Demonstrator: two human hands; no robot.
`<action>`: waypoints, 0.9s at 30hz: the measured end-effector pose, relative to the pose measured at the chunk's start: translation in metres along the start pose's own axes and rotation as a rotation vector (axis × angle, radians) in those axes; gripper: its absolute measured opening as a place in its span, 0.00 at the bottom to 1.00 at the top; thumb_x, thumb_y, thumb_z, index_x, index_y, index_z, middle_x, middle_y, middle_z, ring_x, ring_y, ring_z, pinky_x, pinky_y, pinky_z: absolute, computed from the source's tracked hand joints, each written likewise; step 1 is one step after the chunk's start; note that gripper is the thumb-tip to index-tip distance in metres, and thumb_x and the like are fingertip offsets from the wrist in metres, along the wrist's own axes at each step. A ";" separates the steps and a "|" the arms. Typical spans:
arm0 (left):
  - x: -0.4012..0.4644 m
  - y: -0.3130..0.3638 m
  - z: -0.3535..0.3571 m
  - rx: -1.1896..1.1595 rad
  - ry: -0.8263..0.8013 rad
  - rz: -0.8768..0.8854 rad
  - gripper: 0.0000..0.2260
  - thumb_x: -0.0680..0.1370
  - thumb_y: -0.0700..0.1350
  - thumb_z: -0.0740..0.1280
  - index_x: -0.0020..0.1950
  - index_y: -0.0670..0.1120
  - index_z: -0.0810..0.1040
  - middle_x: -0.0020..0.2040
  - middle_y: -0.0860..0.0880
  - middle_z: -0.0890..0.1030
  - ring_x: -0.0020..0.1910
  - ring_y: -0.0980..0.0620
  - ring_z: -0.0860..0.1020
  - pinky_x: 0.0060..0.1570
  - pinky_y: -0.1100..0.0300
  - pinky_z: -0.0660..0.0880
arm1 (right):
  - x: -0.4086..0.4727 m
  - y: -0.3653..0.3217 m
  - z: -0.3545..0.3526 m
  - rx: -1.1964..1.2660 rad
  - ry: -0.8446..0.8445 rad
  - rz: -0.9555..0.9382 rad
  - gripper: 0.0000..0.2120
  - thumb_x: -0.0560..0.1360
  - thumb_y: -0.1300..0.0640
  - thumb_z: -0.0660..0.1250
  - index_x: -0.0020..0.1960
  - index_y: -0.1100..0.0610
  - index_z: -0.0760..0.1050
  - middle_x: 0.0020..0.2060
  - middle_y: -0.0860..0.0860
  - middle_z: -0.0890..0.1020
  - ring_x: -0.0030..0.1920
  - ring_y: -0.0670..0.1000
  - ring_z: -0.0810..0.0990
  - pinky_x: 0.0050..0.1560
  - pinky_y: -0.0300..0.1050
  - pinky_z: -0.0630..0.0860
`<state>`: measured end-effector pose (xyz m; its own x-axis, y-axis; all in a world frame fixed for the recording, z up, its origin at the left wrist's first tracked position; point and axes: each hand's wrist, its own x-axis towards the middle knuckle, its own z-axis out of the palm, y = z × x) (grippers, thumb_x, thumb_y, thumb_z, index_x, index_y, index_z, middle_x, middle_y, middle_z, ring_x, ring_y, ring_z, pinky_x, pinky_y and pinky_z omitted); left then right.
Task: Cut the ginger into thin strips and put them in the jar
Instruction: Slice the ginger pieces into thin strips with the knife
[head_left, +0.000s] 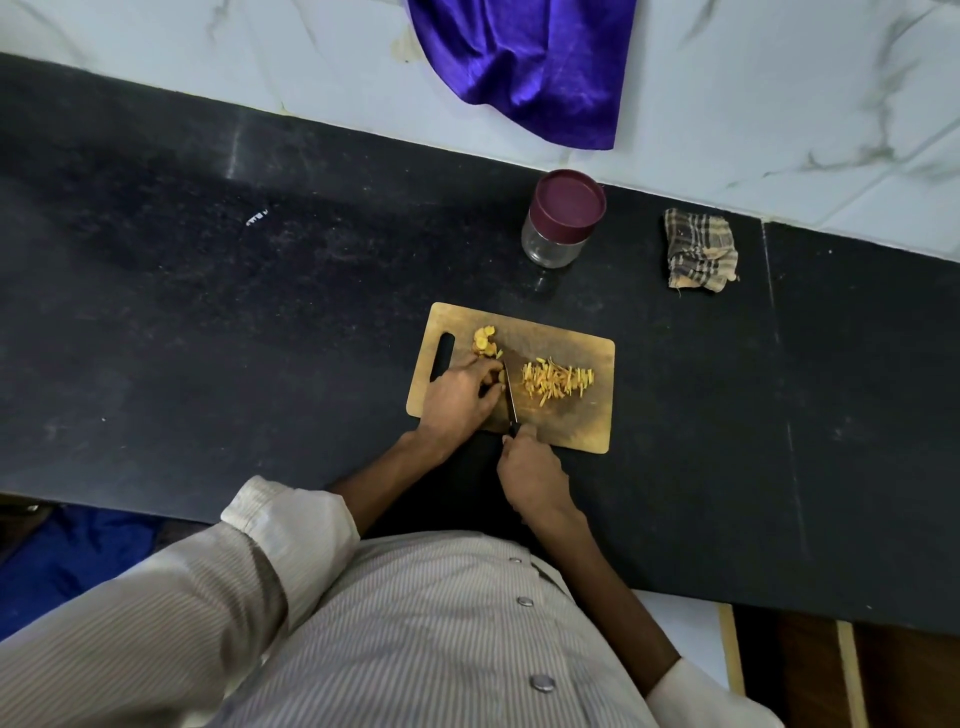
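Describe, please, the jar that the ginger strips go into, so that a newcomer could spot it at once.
On the black countertop, look just beyond the far edge of the wooden cutting board, near the white wall. The jar stands there upright: clear glass with a maroon lid, left of a folded checked cloth.

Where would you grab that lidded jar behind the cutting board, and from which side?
Probably around the clear glass body of the jar, just under its maroon lid, reaching from the cutting board side. The jar stands upright and round, so fingers wrap it easily. The wall sits close behind it, and the checked cloth lies to its right, leaving the near side open.
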<state>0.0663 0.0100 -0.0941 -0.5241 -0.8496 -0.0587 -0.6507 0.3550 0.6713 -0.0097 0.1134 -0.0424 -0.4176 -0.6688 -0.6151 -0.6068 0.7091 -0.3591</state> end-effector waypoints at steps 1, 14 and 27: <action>0.000 0.000 0.000 0.015 -0.006 -0.001 0.14 0.77 0.47 0.67 0.62 0.47 0.78 0.55 0.48 0.78 0.50 0.50 0.78 0.49 0.54 0.77 | 0.000 0.000 0.000 0.005 0.004 -0.002 0.13 0.85 0.53 0.52 0.62 0.61 0.67 0.59 0.62 0.78 0.59 0.63 0.78 0.56 0.57 0.73; -0.002 0.004 -0.001 0.016 0.000 0.007 0.12 0.77 0.44 0.67 0.60 0.45 0.80 0.57 0.48 0.78 0.52 0.50 0.77 0.50 0.53 0.77 | -0.005 0.003 0.006 -0.023 0.006 -0.007 0.13 0.85 0.53 0.52 0.63 0.61 0.65 0.58 0.62 0.79 0.58 0.61 0.79 0.49 0.51 0.70; -0.003 0.003 0.001 -0.023 0.014 -0.009 0.12 0.76 0.43 0.68 0.59 0.45 0.81 0.53 0.46 0.80 0.50 0.47 0.78 0.47 0.49 0.77 | 0.002 0.002 -0.027 0.213 -0.230 0.242 0.15 0.84 0.51 0.56 0.50 0.62 0.72 0.44 0.57 0.80 0.39 0.53 0.81 0.30 0.44 0.78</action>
<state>0.0655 0.0142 -0.0924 -0.5102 -0.8583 -0.0549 -0.6426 0.3380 0.6876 -0.0303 0.1080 -0.0250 -0.3539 -0.4260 -0.8326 -0.3449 0.8869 -0.3072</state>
